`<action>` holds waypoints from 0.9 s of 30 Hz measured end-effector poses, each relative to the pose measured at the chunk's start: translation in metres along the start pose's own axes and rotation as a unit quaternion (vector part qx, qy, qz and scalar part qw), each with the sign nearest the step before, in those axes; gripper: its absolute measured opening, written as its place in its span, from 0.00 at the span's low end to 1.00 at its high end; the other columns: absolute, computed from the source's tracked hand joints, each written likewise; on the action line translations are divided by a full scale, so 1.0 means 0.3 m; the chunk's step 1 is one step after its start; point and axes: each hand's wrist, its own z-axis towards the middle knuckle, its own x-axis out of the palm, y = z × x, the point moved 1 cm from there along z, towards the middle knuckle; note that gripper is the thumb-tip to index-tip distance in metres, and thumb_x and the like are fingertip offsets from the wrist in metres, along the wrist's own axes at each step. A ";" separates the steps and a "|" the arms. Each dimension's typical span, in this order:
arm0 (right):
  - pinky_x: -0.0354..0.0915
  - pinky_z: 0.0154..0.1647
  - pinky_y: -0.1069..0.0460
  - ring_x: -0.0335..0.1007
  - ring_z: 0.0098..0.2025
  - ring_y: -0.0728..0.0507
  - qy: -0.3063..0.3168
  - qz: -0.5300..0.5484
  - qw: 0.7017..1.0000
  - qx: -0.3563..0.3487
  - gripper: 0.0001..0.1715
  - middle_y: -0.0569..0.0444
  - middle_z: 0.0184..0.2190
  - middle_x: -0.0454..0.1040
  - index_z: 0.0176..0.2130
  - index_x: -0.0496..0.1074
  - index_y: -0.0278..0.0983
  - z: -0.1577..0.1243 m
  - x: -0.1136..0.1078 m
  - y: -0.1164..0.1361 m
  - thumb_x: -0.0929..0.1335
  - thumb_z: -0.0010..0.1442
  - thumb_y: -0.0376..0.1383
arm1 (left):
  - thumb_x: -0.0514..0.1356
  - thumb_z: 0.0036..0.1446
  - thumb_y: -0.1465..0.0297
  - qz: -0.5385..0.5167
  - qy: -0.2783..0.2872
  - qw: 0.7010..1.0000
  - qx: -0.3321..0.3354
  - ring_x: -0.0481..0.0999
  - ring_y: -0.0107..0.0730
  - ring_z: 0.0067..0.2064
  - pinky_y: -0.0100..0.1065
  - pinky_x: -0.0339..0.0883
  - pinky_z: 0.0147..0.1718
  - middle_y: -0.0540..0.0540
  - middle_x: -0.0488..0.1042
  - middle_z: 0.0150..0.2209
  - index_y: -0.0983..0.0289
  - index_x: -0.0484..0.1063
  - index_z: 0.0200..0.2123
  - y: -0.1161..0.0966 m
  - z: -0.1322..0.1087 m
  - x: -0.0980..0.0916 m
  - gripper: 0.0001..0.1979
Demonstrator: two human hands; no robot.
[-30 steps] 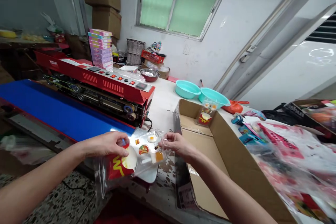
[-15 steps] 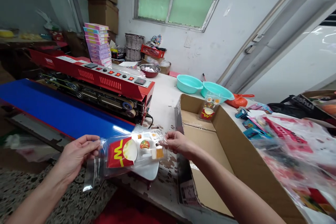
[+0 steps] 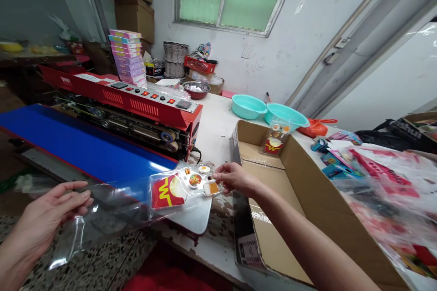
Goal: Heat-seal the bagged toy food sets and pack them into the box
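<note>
At the left, my left hand (image 3: 51, 213) is closed, its fingertips on a clear plastic bag (image 3: 105, 209) stretched out toward the right. My right hand (image 3: 232, 176) pinches the right end of a clear blister pack (image 3: 180, 186). A red fries carton with a yellow mark shows in the pack, along with small food pieces such as an egg and toast. The pack's left end overlaps the bag; how far it sits inside I cannot tell. Beneath the pack is a grey metal plate (image 3: 196, 220), at the end of a blue conveyor belt (image 3: 85, 141).
A red sealing machine (image 3: 153, 107) runs along the belt. To the right stands an open cardboard box (image 3: 314, 200) with a similar blister pack (image 3: 274, 138) at its far end. Turquoise basins (image 3: 248, 107) are behind it. Plastic bags (image 3: 385, 182) lie at far right.
My left hand has moved left and down, drawing the bag out long from the pack. My right hand stays on the pack's right end, shifted slightly right and up.
</note>
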 end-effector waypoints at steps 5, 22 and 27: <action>0.64 0.22 0.56 0.65 0.27 0.51 -0.111 -0.105 0.986 -0.068 0.25 0.51 0.36 0.70 0.41 0.69 0.35 -0.044 -0.003 0.028 0.70 0.51 0.50 | 0.59 0.41 0.42 0.219 -0.064 0.966 0.123 0.71 0.46 0.48 0.42 0.65 0.46 0.52 0.69 0.51 0.52 0.61 0.51 -0.061 -0.043 -0.012 0.36; 0.58 0.38 0.53 0.64 0.41 0.45 -0.133 -0.442 0.841 -0.282 0.03 0.51 0.39 0.69 0.33 0.69 0.37 -0.084 0.171 0.076 0.67 0.58 0.35 | 0.57 0.50 0.49 0.537 0.201 0.687 0.446 0.59 0.58 0.58 0.56 0.58 0.52 0.61 0.56 0.61 0.58 0.60 0.57 -0.148 -0.200 0.378 0.34; 0.56 0.34 0.53 0.65 0.38 0.46 -0.147 -0.438 0.840 -0.285 0.06 0.53 0.36 0.72 0.37 0.70 0.38 -0.074 0.174 0.093 0.64 0.61 0.37 | 0.57 0.51 0.51 0.550 0.196 0.675 0.451 0.56 0.58 0.60 0.56 0.55 0.54 0.62 0.55 0.62 0.58 0.62 0.55 -0.119 -0.197 0.369 0.30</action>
